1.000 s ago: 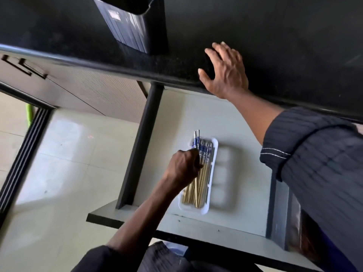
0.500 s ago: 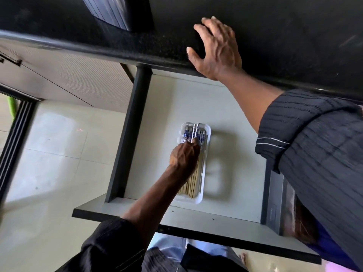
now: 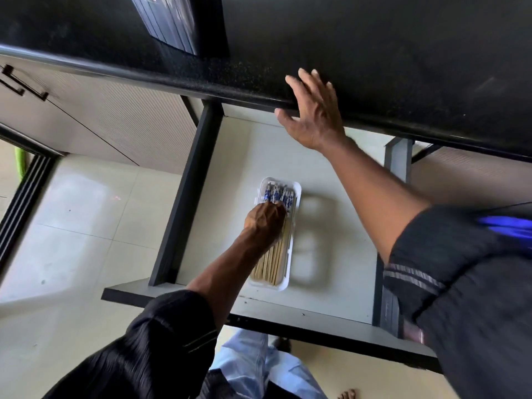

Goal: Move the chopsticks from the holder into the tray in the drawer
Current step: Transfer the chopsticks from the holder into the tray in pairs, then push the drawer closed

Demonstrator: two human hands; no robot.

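A bundle of wooden chopsticks with blue-and-white patterned ends lies flat in a narrow white tray on the floor of the open drawer. My left hand reaches down into the drawer, its fingers curled over the upper part of the bundle. What the fingertips are doing is hidden under the hand. My right hand rests with fingers spread on the front edge of the black counter. The dark ribbed holder stands on the counter at the top left.
The drawer has dark side rails and a pale front panel near my legs. Ribbed cabinet doors with black handles are to the left. A pale tiled floor lies below, with my bare foot at the bottom.
The chopsticks, held tilted with their patterned ends raised, have been lowered flat into the tray. My left hand slid up along the bundle. My right hand stayed on the counter edge.
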